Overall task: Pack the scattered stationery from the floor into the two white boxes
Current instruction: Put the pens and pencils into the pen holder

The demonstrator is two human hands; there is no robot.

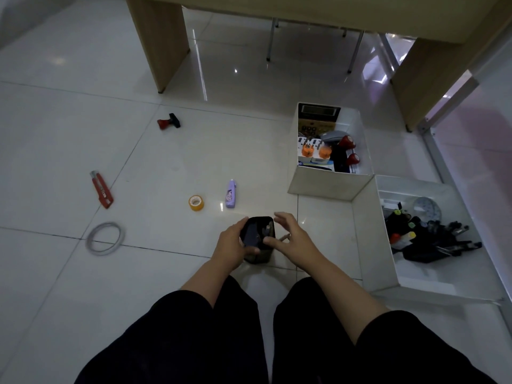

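Left hand: my left hand [231, 249] grips the black pen holder [257, 239], fingers curled round its left wall, at lower centre of the frame.
Right hand: my right hand [288, 235] is spread and relaxed, fingertips touching the holder's right rim; it grips nothing.
Pen holder: it stands upright on the tiled floor [69, 120], with some dark things inside that I cannot name.
How it handles: I judge it stiff and light, but top-heavy with loose contents; take both side walls and keep it level.
Boxes: the near white box [371, 239] at lower right, the far white box [318, 184] above it, both partly filled.
Left on floor: red cutter [101, 189], yellow tape roll [196, 202], purple correction tape [230, 194], coiled cable [104, 238], red stamp [168, 121].
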